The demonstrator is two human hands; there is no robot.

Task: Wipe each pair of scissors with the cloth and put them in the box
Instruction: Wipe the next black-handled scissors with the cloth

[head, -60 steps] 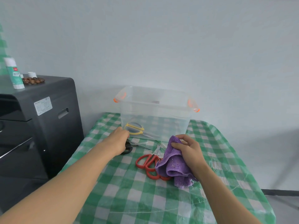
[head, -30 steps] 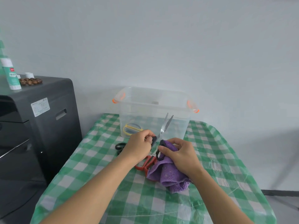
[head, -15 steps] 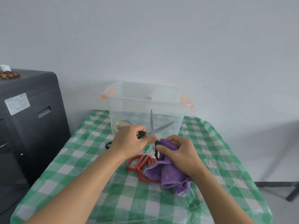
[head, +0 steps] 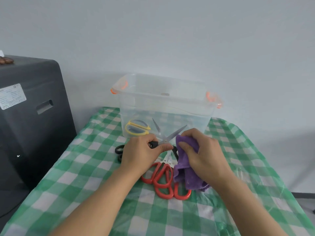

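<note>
Raised before the clear box point(head: 163, 106), black-handled scissors point(head: 167, 138), gripped by the left hand point(head: 141, 154), point blades toward the cloth point(head: 185, 160) the right hand point(head: 204, 154) clutches.

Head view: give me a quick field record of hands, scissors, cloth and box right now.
left hand: grips black-handled scissors, blades open
right hand: holds purple cloth at the blades
red scissors: two pairs on the table, partly under the cloth
other black scissors: on the table, behind the left hand
box: clear, lid off, yellow scissors inside
</note>
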